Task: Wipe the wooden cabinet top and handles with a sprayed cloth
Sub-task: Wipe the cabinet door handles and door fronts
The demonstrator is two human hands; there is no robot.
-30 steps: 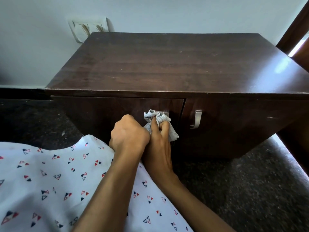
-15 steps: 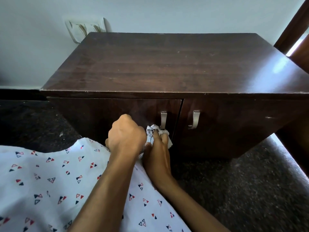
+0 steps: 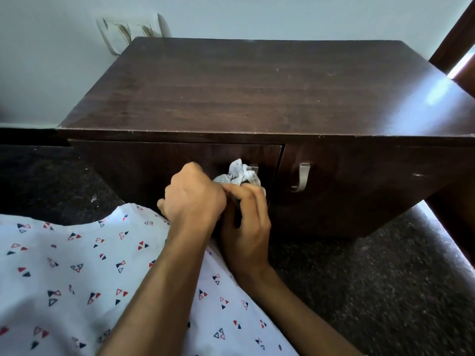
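Observation:
A dark wooden cabinet (image 3: 257,93) stands against the wall, with two doors and a metal handle on each. A crumpled pale cloth (image 3: 237,173) covers most of the left door's handle (image 3: 254,166); only the handle's top end shows. My right hand (image 3: 246,222) pinches the cloth from below, against that handle. My left hand (image 3: 192,195) is curled in a fist right beside it, and the cloth's left end runs in under its knuckles. The right door's handle (image 3: 301,177) is bare.
A white switch plate (image 3: 128,29) sits on the wall behind the cabinet's left corner. Dark speckled floor (image 3: 372,291) lies in front. My lap in white patterned fabric (image 3: 77,278) fills the lower left. A dark wooden frame (image 3: 452,34) rises at the right.
The cloth slid down off the left handle half a second ago, baring it. Both hands have since moved back up, and the cloth covers the handle again.

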